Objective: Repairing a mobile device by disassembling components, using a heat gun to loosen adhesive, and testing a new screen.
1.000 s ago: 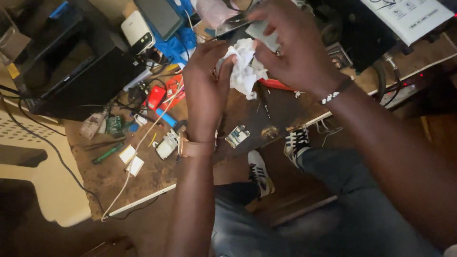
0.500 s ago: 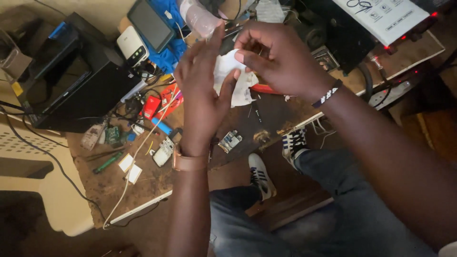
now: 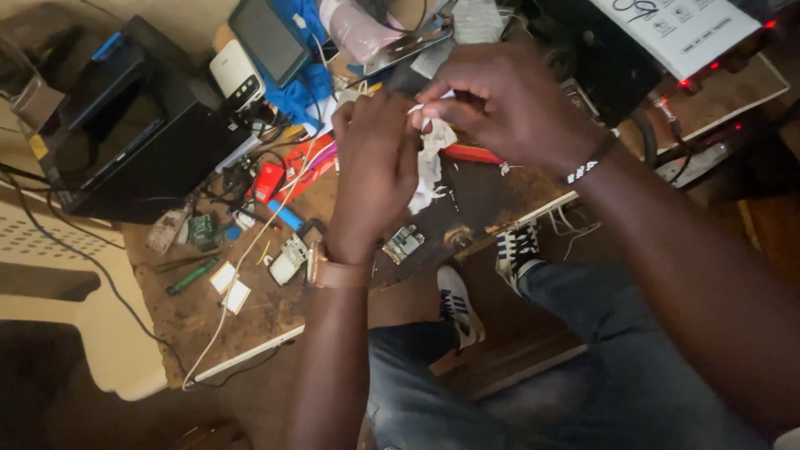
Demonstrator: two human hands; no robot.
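Since a moment ago both hands are drawing closer over the cluttered brown wooden workbench [image 3: 208,325], and the crumpled white tissue paper [image 3: 429,162] is hanging lower between them, so the twisting seems to be tightening. The right hand [image 3: 508,104] is pinching a rolled white tip of it with narrow fingers; the left hand [image 3: 375,167] is curling around the wad. It is looking wrinkled and limp, hovering above the workbench's right end, just over a small green circuit board [image 3: 403,243]

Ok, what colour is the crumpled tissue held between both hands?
White; the crumpled paper tissue shows best in the head view.
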